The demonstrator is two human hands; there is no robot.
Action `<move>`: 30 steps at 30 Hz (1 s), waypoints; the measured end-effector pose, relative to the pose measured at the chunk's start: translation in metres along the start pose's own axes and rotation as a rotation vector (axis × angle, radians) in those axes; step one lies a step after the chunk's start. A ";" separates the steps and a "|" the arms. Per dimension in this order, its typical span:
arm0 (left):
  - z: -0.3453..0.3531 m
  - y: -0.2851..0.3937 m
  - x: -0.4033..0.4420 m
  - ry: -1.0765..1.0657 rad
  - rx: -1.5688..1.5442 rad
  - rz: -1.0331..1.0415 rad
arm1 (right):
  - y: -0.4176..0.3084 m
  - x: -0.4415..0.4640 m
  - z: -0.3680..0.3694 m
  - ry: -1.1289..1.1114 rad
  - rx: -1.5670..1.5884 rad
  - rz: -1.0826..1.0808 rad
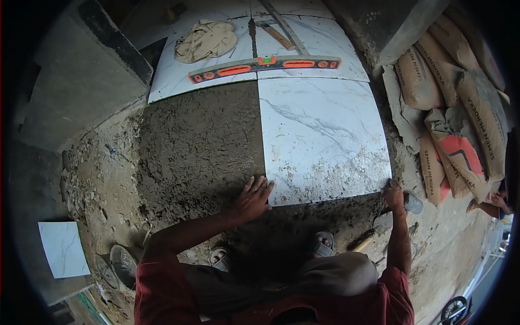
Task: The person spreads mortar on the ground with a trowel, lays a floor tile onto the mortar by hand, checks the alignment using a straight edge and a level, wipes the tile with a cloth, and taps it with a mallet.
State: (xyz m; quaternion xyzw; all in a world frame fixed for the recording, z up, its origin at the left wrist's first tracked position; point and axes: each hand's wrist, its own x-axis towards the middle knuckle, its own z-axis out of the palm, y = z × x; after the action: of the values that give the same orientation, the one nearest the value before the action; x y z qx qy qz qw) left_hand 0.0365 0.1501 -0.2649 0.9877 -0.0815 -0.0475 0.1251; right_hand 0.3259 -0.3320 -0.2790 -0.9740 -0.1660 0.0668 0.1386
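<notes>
A large white marbled floor tile (325, 135), spattered with mortar near its front edge, lies beside a bed of wet grey mortar (200, 135). At the tile's front left corner is my left hand (252, 199), its fingers spread over the mortar and against the tile's side. My right hand (393, 196) is at the front right corner, with its fingers curled against the tile's edge; their tips are partly hidden. Across the back edge of the tile rests a black and orange spirit level (265, 66).
Farther back, laid tiles carry a crumpled cloth (206, 41), a hammer (275, 35) and a metal straightedge (284, 26). Cement bags (482, 122) are piled right, near another person's hand (487, 208). A wooden-handled tool (364, 242), buckets (123, 265) and a cut tile (64, 249) lie nearer me.
</notes>
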 end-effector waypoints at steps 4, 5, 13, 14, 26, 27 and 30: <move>0.003 0.002 -0.001 -0.042 0.009 -0.021 | -0.002 0.002 0.000 -0.040 0.005 0.020; 0.003 0.002 -0.001 -0.035 0.015 -0.029 | 0.005 0.004 0.005 -0.028 0.013 0.021; 0.011 0.000 -0.002 0.003 -0.018 -0.023 | 0.033 0.008 0.022 0.012 -0.005 0.037; 0.010 0.000 -0.002 0.007 -0.017 -0.011 | 0.021 0.005 0.015 0.006 -0.013 0.043; 0.004 0.002 -0.001 -0.022 -0.059 -0.031 | -0.009 -0.004 -0.002 -0.034 -0.052 0.102; 0.002 0.003 -0.001 -0.026 -0.060 -0.037 | -0.015 -0.005 -0.006 -0.020 -0.070 0.086; 0.002 0.002 -0.002 -0.031 -0.054 -0.045 | -0.010 -0.002 -0.005 -0.085 0.000 0.121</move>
State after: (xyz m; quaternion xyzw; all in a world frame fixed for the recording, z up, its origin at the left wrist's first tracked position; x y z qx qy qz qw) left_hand 0.0338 0.1479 -0.2659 0.9847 -0.0600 -0.0678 0.1491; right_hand 0.3222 -0.3243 -0.2709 -0.9786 -0.1128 0.1163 0.1271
